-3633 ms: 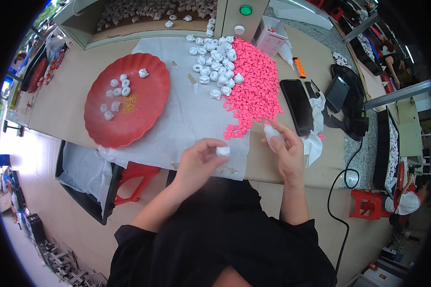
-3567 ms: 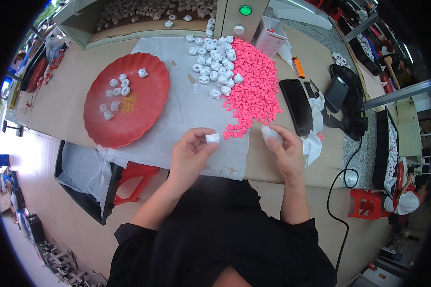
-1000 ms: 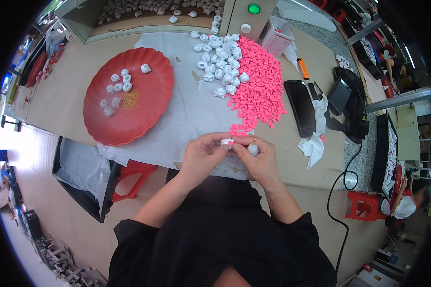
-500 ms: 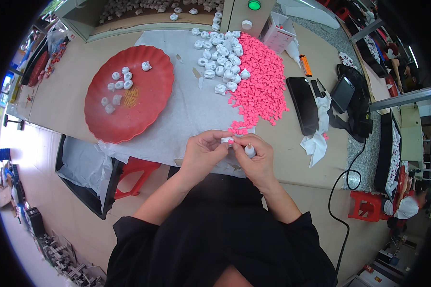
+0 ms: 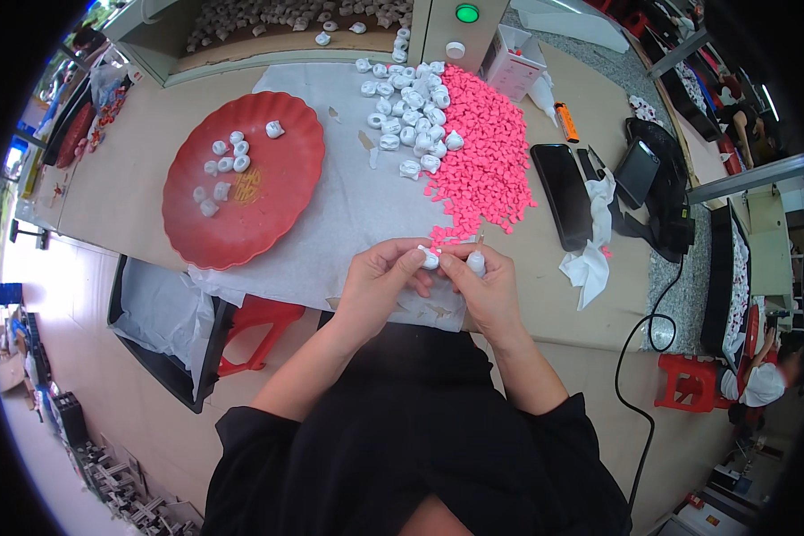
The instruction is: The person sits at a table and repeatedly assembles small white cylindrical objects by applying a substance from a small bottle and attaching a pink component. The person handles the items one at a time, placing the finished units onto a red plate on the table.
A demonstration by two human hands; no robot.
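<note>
- Fixing one of the pink pieces (image 5: 487, 147) onto the white piece (image 5: 429, 258) is prob. the step in hand; whether a pink one sits there now is too small to tell.
- White piece: btw. both hands, near front edge of the table, at approx. 1 o'clock from the L hand (image 5: 380, 284).
- L hand: thumb and forefinger narrow, pinching the white piece.
- R hand (image 5: 484, 290): thumb and forefinger nearly together at the same piece; the hand also keeps a small white bottle (image 5: 476, 263), thin tip pointing approx. 12 o'clock.
- From the hands: loose white pieces (image 5: 409, 112) at 12, pink pieces at 1, red plate (image 5: 272, 201) w/ more white ones at 10.
- Next move, I judge, calls for a steady L pinch, gentle R pressure, and bottle tip held clear.
</note>
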